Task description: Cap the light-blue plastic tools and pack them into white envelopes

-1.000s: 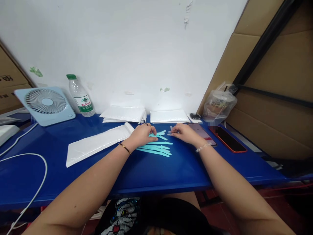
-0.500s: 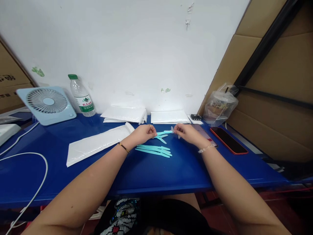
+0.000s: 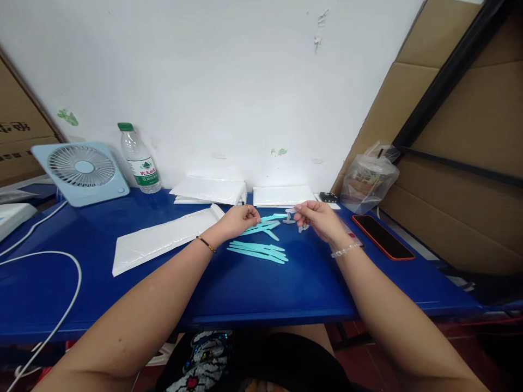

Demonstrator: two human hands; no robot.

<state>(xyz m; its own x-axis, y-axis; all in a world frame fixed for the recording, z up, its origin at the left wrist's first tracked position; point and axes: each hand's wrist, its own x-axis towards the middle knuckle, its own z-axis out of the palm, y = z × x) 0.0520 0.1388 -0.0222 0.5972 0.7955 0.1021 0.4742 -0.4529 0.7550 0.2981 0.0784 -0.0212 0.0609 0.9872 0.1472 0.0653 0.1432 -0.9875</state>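
Note:
My left hand is closed, thumb and fingertips pinching a slim turquoise eyebrow razor that points right. Below that razor, a few more turquoise razors lie crossed on the table. Nearer me is a loose row of several razors, side by side. To the right of the held razor's tip, my right hand pinches a small clear blade cap. Cap and razor look slightly apart. Other clear caps lie beneath the right fingers, partly hidden by them.
On the blue table, a white padded envelope lies left, with envelope stacks along the wall. A fan and water bottle stand back left. At right are an orange-cased phone and a bagged cup.
My right hand has drawn slightly right from the razor's tip, and its fingers have turned, showing the clear cap. My left hand stays nearly in place; more of the crossed razors shows.

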